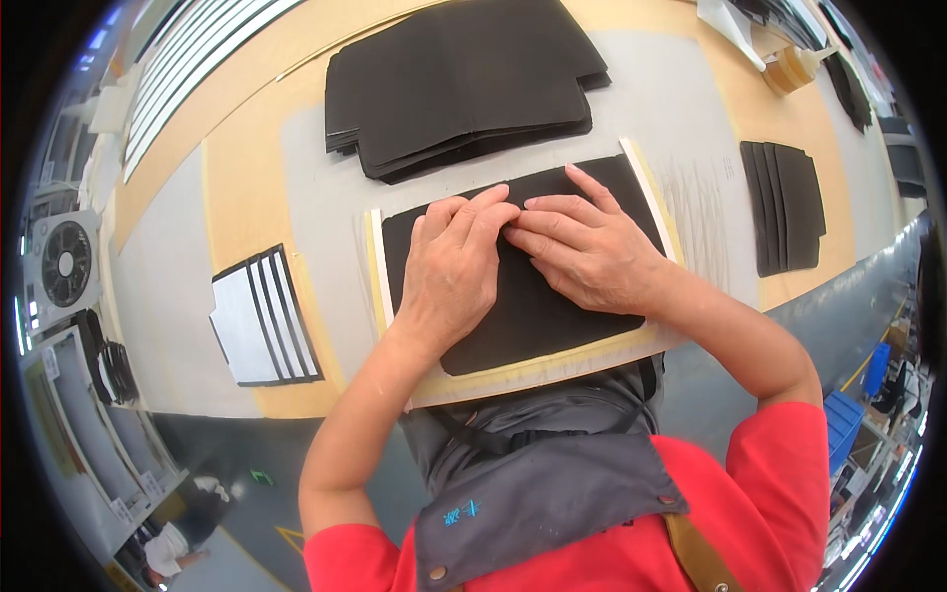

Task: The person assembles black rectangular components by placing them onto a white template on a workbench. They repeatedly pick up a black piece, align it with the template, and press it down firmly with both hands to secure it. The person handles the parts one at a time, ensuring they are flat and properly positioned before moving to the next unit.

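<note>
Grey apron (543, 483), then my left hand (454, 261) and right hand (597, 252) half-curled on black sheet (533, 321), can't tell if pinching; sheet's flat, stack (464, 79) beyond probably left.

Hands: two are seen, left hand (449, 271) and right hand (597, 252)
Black sheet (533, 321) under the fingers: one is counted
White strips (646, 197): two are seen, at the sheet's left and right edges
Large black stack (473, 84): one is placed toward the far edge of the table (163, 316); its layers cannot be counted
Small black stack (799, 212): one is placed near the right edge
White-and-black stack (237, 331): one is placed toward the near left corner
</note>
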